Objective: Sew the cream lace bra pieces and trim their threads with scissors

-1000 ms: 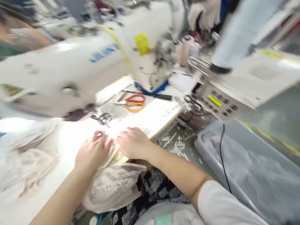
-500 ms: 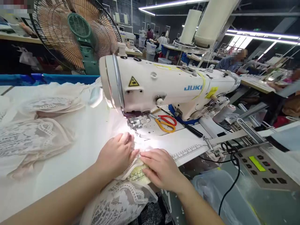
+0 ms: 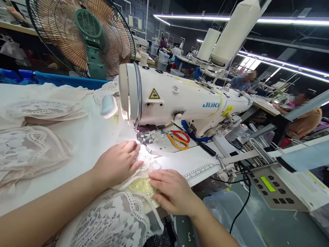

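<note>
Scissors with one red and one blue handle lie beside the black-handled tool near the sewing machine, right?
Not blue: the head view shows scissors with one red and one orange handle, beside the black-handled tool near the sewing machine.

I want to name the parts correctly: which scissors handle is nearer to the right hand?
The orange handle; the red handle lies farther from the right hand.

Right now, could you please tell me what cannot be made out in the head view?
In the head view:
Palm of the left hand: hidden by its back.
Lace fabric: lower part cut off by the bottom edge.
Fan: top cut off by the top edge.
Sewing machine: needle too small to tell amid glare.
Control panel: any screen lettering too small to read.
</note>
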Demonstrator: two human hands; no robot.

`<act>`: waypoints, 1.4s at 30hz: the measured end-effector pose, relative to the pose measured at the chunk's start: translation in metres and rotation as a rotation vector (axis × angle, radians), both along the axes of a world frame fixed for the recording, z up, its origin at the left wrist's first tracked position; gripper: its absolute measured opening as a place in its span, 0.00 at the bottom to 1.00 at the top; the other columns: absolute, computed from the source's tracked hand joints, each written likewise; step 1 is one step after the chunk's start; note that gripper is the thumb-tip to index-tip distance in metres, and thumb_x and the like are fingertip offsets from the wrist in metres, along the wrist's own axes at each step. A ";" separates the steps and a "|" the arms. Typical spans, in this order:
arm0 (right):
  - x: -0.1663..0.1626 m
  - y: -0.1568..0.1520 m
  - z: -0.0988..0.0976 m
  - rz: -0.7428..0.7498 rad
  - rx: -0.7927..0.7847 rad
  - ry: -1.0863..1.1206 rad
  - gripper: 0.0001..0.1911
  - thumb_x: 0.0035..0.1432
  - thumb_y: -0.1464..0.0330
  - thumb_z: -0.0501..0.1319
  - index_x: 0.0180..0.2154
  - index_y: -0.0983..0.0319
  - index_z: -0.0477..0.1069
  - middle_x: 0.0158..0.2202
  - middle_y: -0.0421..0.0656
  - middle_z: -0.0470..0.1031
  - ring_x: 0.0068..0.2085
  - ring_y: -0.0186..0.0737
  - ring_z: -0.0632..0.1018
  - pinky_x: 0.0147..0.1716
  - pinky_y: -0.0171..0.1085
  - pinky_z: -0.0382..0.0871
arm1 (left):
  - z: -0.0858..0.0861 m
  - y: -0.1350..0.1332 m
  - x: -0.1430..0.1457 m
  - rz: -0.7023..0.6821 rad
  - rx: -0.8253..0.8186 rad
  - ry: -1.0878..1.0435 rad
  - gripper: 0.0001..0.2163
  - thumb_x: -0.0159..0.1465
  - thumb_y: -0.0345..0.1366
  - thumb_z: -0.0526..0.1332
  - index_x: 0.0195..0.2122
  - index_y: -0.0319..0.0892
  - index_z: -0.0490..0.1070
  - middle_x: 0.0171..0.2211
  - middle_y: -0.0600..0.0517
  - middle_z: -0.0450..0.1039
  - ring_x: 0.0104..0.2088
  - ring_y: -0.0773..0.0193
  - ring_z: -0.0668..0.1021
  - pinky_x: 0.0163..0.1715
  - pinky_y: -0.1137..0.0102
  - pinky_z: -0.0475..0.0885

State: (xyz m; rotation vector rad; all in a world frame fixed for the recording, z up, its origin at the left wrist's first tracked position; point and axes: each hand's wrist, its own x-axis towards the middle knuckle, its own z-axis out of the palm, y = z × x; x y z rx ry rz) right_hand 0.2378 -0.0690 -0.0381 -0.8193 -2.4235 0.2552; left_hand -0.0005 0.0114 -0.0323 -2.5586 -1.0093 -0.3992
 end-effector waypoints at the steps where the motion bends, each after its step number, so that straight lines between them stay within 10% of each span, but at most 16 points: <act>1: 0.001 0.001 -0.001 -0.006 0.009 0.030 0.13 0.66 0.64 0.54 0.47 0.62 0.72 0.51 0.47 0.78 0.53 0.39 0.77 0.50 0.39 0.72 | 0.000 0.003 -0.002 -0.021 0.012 -0.002 0.26 0.70 0.45 0.46 0.49 0.27 0.75 0.40 0.36 0.76 0.38 0.50 0.79 0.33 0.60 0.75; 9: 0.002 0.003 0.002 -0.230 -0.078 -0.244 0.29 0.64 0.57 0.58 0.58 0.72 0.67 0.62 0.59 0.67 0.63 0.53 0.67 0.60 0.49 0.67 | 0.006 0.011 -0.010 -0.082 -0.094 0.040 0.25 0.68 0.47 0.49 0.51 0.32 0.75 0.39 0.37 0.75 0.38 0.47 0.78 0.33 0.57 0.75; 18: 0.056 -0.055 0.058 0.320 -0.389 -0.238 0.16 0.64 0.51 0.57 0.43 0.52 0.75 0.36 0.39 0.81 0.39 0.33 0.81 0.39 0.29 0.75 | 0.004 -0.047 0.009 -0.211 -0.328 -0.159 0.11 0.64 0.33 0.56 0.43 0.43 0.76 0.45 0.50 0.78 0.46 0.57 0.77 0.59 0.57 0.62; 23: 0.022 0.009 0.046 -0.131 -0.051 -0.316 0.19 0.65 0.67 0.59 0.56 0.63 0.68 0.47 0.52 0.76 0.48 0.46 0.76 0.45 0.44 0.74 | -0.006 -0.038 0.005 -0.327 -0.175 -0.164 0.08 0.64 0.28 0.56 0.38 0.43 0.75 0.40 0.52 0.80 0.39 0.59 0.78 0.49 0.61 0.68; 27: 0.001 0.044 0.027 0.022 0.093 -0.411 0.14 0.64 0.67 0.58 0.51 0.60 0.73 0.58 0.49 0.72 0.60 0.50 0.69 0.54 0.50 0.68 | -0.015 -0.028 -0.005 -0.430 -0.105 -0.278 0.12 0.64 0.24 0.52 0.36 0.44 0.73 0.40 0.56 0.80 0.39 0.62 0.77 0.52 0.63 0.65; 42: -0.003 0.043 0.016 0.045 0.179 -0.305 0.13 0.66 0.65 0.55 0.48 0.62 0.72 0.50 0.44 0.77 0.56 0.47 0.70 0.55 0.47 0.63 | -0.007 -0.014 -0.014 -0.433 -0.209 -0.276 0.13 0.67 0.23 0.49 0.34 0.44 0.71 0.37 0.54 0.78 0.37 0.64 0.76 0.55 0.63 0.65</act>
